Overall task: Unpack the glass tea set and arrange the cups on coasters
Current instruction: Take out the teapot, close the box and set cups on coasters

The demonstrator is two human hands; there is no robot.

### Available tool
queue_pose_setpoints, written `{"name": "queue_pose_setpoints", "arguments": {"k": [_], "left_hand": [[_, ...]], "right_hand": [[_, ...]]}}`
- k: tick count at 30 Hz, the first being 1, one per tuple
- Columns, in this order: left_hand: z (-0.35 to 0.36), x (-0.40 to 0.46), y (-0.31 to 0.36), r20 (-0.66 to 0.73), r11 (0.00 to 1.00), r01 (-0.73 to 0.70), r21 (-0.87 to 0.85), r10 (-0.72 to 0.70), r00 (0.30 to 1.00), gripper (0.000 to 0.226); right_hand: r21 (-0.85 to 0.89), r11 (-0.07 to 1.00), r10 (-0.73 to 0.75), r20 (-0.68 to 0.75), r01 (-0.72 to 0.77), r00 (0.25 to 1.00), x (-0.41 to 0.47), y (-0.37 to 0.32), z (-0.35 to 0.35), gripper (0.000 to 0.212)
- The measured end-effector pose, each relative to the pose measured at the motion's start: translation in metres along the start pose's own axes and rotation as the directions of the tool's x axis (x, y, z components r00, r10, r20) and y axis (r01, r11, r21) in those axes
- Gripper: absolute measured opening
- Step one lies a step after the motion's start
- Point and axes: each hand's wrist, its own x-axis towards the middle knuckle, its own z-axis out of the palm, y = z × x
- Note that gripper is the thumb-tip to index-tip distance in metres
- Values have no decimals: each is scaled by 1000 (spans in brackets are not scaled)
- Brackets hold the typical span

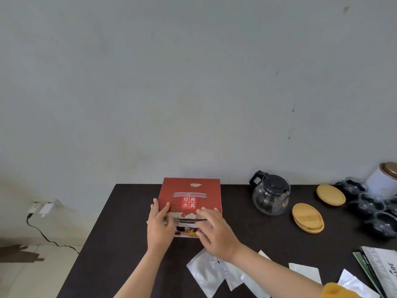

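A red cardboard box (191, 191) with white Chinese characters stands on the dark table (120, 244), closed on top. My left hand (160, 226) grips its front left corner, thumb on the lid. My right hand (214, 231) rests with spread fingers on the box's front edge. To the right stand a glass teapot (271, 195) with a black lid, two round wooden coasters (307, 217) (330, 194), and several glass cups (370, 204) near the right edge.
Silvery foil packets (206, 272) lie near the table's front, under my right forearm. Printed booklets (380, 269) sit at the right front. A white canister (384, 179) with a copper lid stands at the back right. Wall chargers (46, 208) and a cable hang left.
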Motion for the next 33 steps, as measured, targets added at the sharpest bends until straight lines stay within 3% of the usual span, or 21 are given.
{"name": "queue_pose_setpoints", "arguments": {"k": [2,8,11,14,26,30,33], "left_hand": [[0,-1,-2,0,1000,-19,-5,19,1000,42],[0,-2,-3,2,999,-33,-19,33,999,42],[0,-3,-2,-7,999,-34,-29,34,999,43],[0,-4,-1,-12,999,-40,-33,39,999,43],[1,-5,-1,-11,999,-39,-30,39,999,45],[0,-5,-2,-7,999,-50,-22,50,999,44],[-1,-5,-2,-5,998,-49,-27,49,999,44]], "right_hand": [[-60,997,-42,18,43,999,-1,-5,5,13],[-88,993,81,-12,-81,997,5,-14,6,25],[-106,988,106,-36,-109,994,8,-14,9,5],[-95,983,155,-41,-158,987,10,-14,12,17],[-26,977,210,-79,-213,974,16,-16,14,8],[-4,962,272,-63,-273,960,23,-17,15,13],[-12,932,360,-71,-362,930,30,-21,14,29]]}}
